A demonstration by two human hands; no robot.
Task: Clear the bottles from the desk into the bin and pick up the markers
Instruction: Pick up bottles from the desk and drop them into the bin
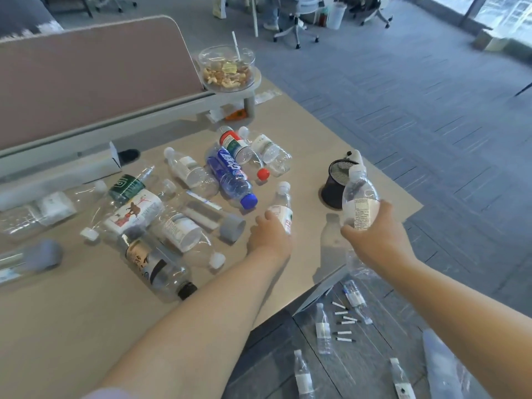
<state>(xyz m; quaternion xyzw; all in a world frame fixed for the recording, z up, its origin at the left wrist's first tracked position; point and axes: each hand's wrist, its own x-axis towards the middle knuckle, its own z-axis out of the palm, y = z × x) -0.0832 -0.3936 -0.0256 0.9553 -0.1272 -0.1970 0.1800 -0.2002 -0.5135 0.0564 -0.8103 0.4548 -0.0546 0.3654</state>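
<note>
Many empty plastic bottles lie across the beige desk, among them a blue bottle and a red-labelled one. My left hand is closed around a small clear white-capped bottle that stands on the desk. My right hand holds another clear white-capped bottle upright, lifted near the desk's right edge. Several markers lie on the floor below the desk corner. No bin is visible.
A black mesh pen cup stands on the desk just behind my right hand. A glass bowl of snacks sits on a raised stand by the pink divider. More bottles lie on the carpet, and office chairs stand far back.
</note>
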